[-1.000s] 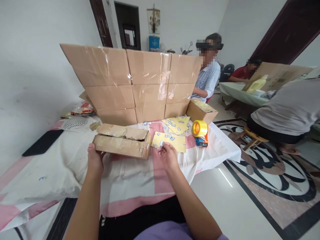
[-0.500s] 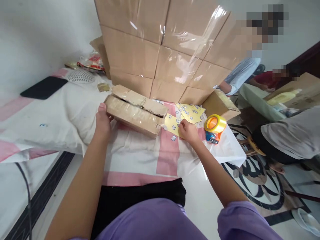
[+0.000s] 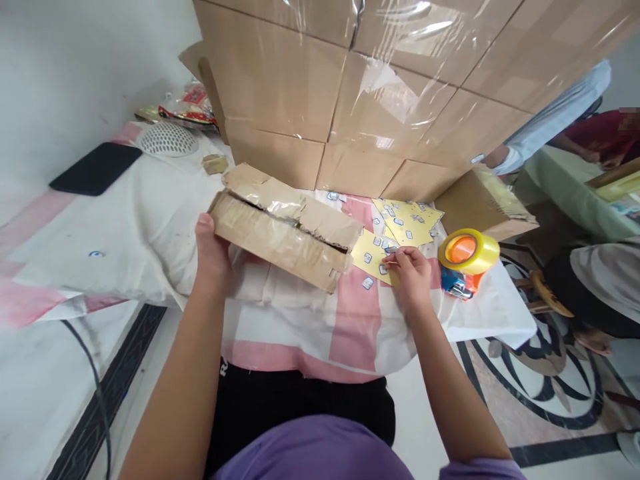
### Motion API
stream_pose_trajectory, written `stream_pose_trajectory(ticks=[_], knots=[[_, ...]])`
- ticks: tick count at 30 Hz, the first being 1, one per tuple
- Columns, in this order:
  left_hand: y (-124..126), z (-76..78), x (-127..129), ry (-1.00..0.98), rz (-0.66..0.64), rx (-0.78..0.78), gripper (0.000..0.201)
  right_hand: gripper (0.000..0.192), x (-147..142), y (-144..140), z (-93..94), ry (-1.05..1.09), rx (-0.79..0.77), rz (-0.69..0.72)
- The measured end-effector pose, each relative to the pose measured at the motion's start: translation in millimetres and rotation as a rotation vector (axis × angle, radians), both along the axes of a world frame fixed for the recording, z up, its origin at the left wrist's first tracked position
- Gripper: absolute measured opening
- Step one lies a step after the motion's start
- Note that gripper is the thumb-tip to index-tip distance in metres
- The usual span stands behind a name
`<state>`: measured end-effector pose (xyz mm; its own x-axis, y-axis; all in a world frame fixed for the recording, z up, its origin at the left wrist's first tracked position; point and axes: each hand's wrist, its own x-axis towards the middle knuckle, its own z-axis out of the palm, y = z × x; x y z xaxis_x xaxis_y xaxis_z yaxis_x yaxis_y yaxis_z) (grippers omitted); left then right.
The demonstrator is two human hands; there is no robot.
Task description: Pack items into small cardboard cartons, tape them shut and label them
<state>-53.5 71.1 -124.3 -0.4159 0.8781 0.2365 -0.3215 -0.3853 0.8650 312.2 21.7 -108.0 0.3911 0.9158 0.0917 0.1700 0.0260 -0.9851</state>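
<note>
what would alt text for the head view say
The left hand grips the end of a worn cardboard box on a pink-and-white cloth, while the right hand pinches at a yellow sticker sheet beside a tape dispenser.

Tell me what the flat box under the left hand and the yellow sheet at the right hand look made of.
The flat box: brown corrugated cardboard, judging by torn, ragged edges, wrapped in glossy clear tape. The yellow sheet: probably thin glossy paper, maybe sticker backing, carrying small white-blue labels.

Worn brown cardboard box (image 3: 285,230) is plain. Right of it: yellow sticker sheet (image 3: 373,257) dotted blue-white; translucent yellow tape roll (image 3: 469,252), orange core. Beneath: white-pink cloth (image 3: 310,320).
</note>
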Motion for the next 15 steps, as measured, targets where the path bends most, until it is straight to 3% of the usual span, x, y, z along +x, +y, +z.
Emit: stream_pose_trajectory(ticks=[4,10,15], knots=[[0.1,5.5,2.5,-0.068,0.035,0.008,0.067,0.018,-15.7,-2.7,3.7,0.135,0.008,-0.046],[8.0,19.2,10.9,-0.078,-0.053,-0.022,0.059,0.015,-69.2,-11.8,12.7,0.346,-0.095,0.155],[15.3,20.0,17.3,0.016,-0.061,-0.027,0.074,0.013,-92.0,-19.5,14.8,0.492,-0.086,0.129]])
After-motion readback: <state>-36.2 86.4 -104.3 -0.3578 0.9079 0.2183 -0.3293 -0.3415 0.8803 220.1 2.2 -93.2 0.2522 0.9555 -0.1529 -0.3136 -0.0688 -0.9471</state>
